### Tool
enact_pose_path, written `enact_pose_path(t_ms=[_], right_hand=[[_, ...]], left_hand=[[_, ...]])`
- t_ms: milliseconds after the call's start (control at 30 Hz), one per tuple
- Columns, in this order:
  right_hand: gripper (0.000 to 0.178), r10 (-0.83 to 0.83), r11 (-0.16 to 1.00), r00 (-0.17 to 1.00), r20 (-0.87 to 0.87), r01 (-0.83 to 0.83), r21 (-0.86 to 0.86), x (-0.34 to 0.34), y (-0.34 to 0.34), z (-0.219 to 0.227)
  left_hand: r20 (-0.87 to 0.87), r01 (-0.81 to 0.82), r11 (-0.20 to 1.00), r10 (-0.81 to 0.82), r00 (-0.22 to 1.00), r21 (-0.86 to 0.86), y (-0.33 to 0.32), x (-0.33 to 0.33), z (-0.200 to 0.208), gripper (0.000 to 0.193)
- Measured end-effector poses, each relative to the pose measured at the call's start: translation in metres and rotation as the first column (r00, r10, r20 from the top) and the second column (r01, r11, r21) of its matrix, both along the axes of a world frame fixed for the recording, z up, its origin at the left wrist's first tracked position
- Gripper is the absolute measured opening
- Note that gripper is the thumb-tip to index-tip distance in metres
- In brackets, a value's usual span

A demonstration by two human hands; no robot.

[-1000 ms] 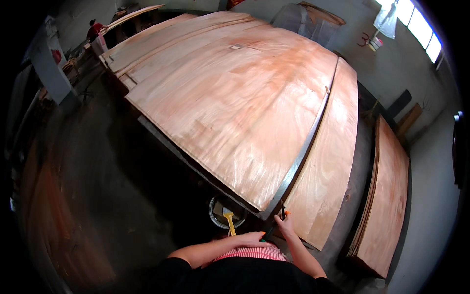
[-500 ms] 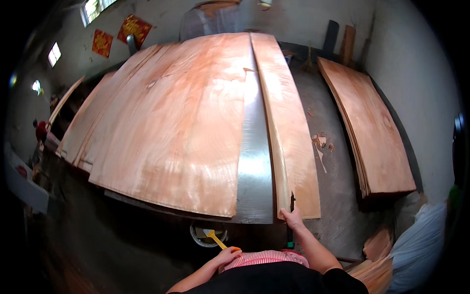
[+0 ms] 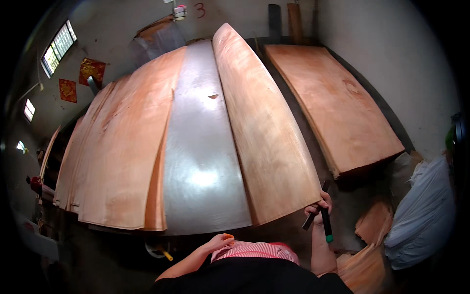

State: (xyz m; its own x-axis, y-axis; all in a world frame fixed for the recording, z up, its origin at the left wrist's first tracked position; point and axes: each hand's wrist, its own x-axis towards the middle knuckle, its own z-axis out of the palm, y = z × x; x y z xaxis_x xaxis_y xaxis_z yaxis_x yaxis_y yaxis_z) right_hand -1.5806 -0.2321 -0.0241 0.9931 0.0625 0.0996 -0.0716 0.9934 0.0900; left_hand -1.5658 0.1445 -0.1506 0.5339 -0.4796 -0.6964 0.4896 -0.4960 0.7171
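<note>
My right hand [image 3: 320,208] is closed at the near right corner of a long, narrow wood veneer sheet [image 3: 267,132]. It also grips a black-handled tool [image 3: 327,228] with a green end; a dark flat bar crosses the handle. The sheet is lifted and bowed along its right side. To its left runs a strip of shiny grey tabletop [image 3: 205,142], with a small veneer scrap [image 3: 213,97] on it. Against the striped red-and-white apron [image 3: 254,250], my left hand [image 3: 220,241] has its fingers curled, with something orange at the tips that I cannot identify.
Wide veneer sheets [image 3: 127,147] overlap on the table's left part. Beneath the near edge, a bucket [image 3: 152,251] holds a yellow-handled brush [image 3: 167,256]. A low veneer stack [image 3: 342,108] stands to the right. Nearby are a pale plastic-wrapped bundle [image 3: 421,220] and loose veneer pieces [image 3: 374,223].
My right hand has moved right, pulling the narrow sheet with it; the exposed grey strip is wider. The tool has swung in my grip. The view has shifted rightward.
</note>
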Motion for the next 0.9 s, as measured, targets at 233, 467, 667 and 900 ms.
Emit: enact_pose_path(t_ms=[233, 467, 667, 900], right_hand=[[0.018, -0.082, 0.997, 0.997, -0.014, 0.082, 0.000, -0.016, -0.129, 0.002], [0.019, -0.137, 0.876, 0.983, -0.124, 0.062, -0.479, 0.013, -0.273, -0.030], [0.024, -0.244, 0.696, 0.929, -0.277, -0.031, -0.717, 0.033, -0.383, -0.018], [0.034, -0.389, 0.536, 0.874, -0.293, -0.044, -0.843, 0.037, -0.491, -0.037]], left_hand=[[0.069, 0.158, 0.984, -0.164, 0.984, 0.086, -0.115, 0.048, -0.049, 0.039], [-0.078, 0.009, 0.996, -0.002, 0.997, 0.088, -0.276, 0.131, -0.128, 0.045], [-0.224, -0.143, 0.976, 0.178, 0.958, 0.164, -0.390, 0.169, -0.189, 0.063], [-0.488, -0.392, 0.920, 0.343, 0.803, 0.002, -0.497, 0.197, -0.204, 0.076]])
